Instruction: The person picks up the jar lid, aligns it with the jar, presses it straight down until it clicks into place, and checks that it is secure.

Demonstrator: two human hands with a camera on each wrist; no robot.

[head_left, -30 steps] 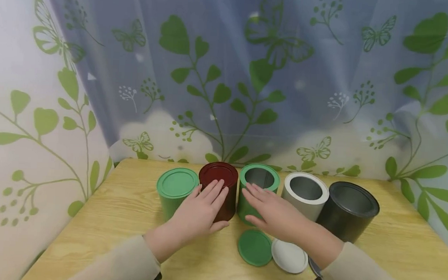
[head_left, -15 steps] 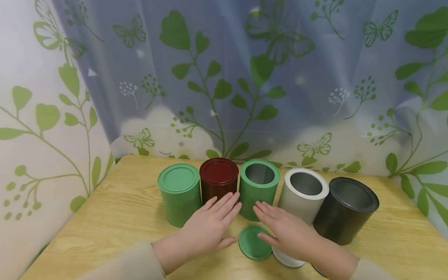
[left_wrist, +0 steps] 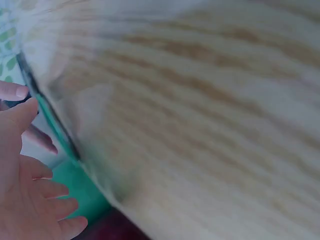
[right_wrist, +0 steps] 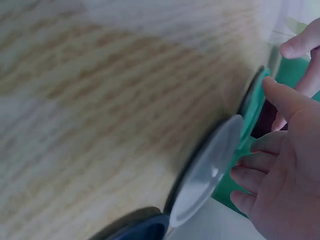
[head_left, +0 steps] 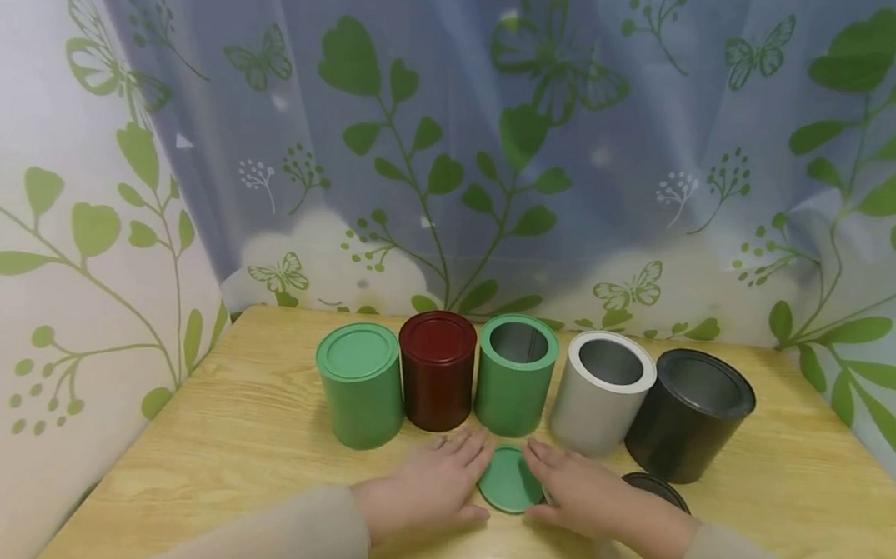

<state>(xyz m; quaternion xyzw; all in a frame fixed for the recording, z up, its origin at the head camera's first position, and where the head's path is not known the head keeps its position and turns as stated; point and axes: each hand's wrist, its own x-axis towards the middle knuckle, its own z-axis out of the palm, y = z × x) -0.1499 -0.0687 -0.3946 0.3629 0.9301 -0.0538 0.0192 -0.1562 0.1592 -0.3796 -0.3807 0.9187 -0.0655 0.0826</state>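
Observation:
A round green lid [head_left: 510,480] lies flat on the wooden table, with one hand at either side of it. My left hand [head_left: 439,483] is to its left, palm down, fingers extended and fingertips beside the rim. From the other side my right hand [head_left: 585,490] reaches in, its fingers also extended and right at the lid's edge. The right wrist view shows a white lid [right_wrist: 207,170] beside the green one, near the right fingers; in the head view the right hand covers most of it. A black lid [head_left: 657,489] lies partly behind the right forearm.
Behind the hands stand a closed green can [head_left: 364,393], a dark red can [head_left: 437,387], an uncovered green can [head_left: 514,399], an uncovered white can [head_left: 598,407] and a black can [head_left: 685,432]. A patterned curtain [head_left: 434,254] hangs behind the table.
Both hands have drawn back toward the body, from over the dark red and green cans down to the green lid's two sides. The cans and lids keep their places.

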